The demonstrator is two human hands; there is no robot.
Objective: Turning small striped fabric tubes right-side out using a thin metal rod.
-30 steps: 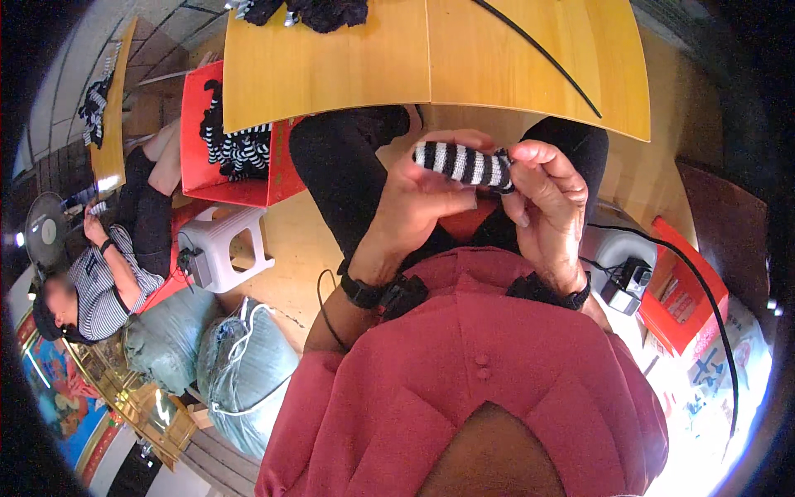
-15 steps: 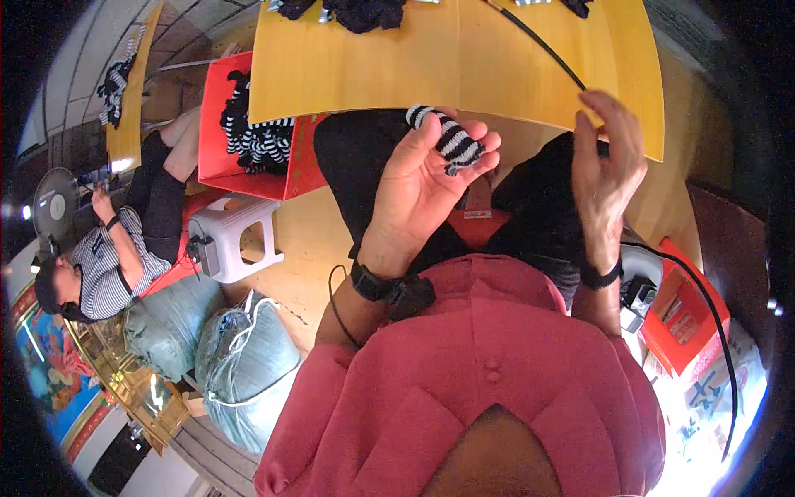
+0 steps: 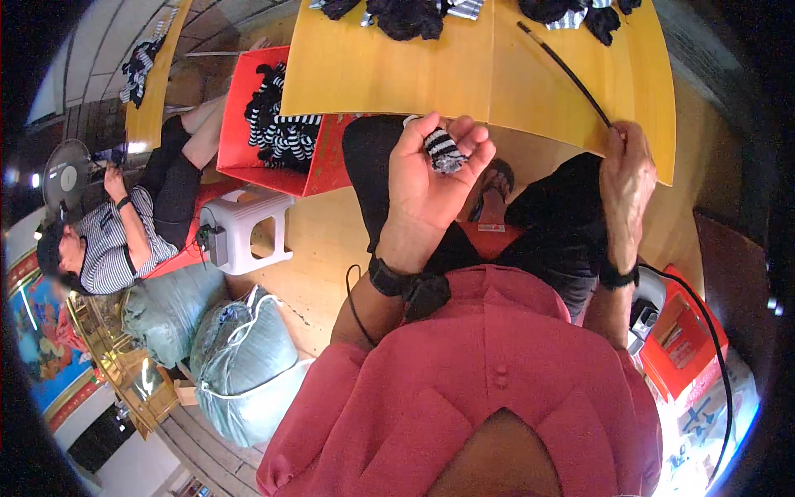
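Note:
A small black-and-white striped knitted piece (image 3: 445,152), bunched up, is held between the thumb and curled fingers of my left hand (image 3: 421,190). That palm is turned up, just off the near edge of the yellow table (image 3: 389,74). On the right, my right hand (image 3: 627,178) is closed around the near end of a thin black rod (image 3: 571,76). The rod slants away over the tabletop toward the far left, and its gripped end is hidden by my fingers.
Black and striped knitted pieces (image 3: 406,16) lie in heaps along the table's far side. A red bin (image 3: 331,153) left of my legs holds more of them. Further left are a white stool (image 3: 248,236), stuffed sacks (image 3: 244,356) and a seated person (image 3: 124,236). A red box (image 3: 683,331) stands right.
My right hand, open near the rod before, has closed on its near end. The striped piece now sits deeper in my left hand. The whole view has shifted slightly.

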